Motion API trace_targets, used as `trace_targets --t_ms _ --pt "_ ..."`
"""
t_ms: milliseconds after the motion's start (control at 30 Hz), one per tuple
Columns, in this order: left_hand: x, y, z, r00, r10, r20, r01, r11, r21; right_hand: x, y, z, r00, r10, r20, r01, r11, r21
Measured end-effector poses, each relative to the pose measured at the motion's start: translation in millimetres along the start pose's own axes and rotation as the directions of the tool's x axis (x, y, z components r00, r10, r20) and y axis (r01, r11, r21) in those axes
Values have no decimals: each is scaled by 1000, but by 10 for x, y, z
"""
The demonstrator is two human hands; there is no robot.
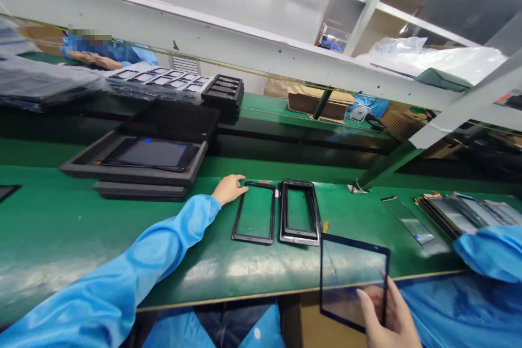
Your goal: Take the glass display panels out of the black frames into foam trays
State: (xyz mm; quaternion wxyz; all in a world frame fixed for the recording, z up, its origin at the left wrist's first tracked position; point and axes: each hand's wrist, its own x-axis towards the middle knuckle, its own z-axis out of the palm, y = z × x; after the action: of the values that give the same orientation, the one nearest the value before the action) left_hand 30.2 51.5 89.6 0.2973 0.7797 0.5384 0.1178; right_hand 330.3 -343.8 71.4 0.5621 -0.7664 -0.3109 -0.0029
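Observation:
My left hand (229,189) rests palm-down on the green workbench (81,228), its fingertips at the left edge of a thin black rectangular frame (255,213). To the right of that frame lies a thicker black frame or jig with metal edges (299,212). My right hand (387,312) grips a clear glass panel with a black border (354,281) by its lower right side, holding it up over the bench's front edge. Another glass panel (408,222) lies flat on the bench, and a stack of similar panels (460,212) stands leaning beyond it, partly hidden by my right sleeve.
Behind my left hand, a black tray (134,166) holds a dark tablet-sized panel (150,155). Further back are stacked black trays (223,92), a compartmented tray (159,80), and a co-worker's hand and blue sleeve (95,58). A grey metal upright (387,166) stands behind the bench.

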Motion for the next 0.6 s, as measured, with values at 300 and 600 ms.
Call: trace_targets --t_ms 300,600 --pt "-58 124 -132 998 0 -61 -19 954 -298 -636 -694 1071 880 252 402 -420 808 412" --pt "-1241 11 -557 995 78 -59 -96 677 -729 -734 -1095 1262 799 236 553 -505 763 405"
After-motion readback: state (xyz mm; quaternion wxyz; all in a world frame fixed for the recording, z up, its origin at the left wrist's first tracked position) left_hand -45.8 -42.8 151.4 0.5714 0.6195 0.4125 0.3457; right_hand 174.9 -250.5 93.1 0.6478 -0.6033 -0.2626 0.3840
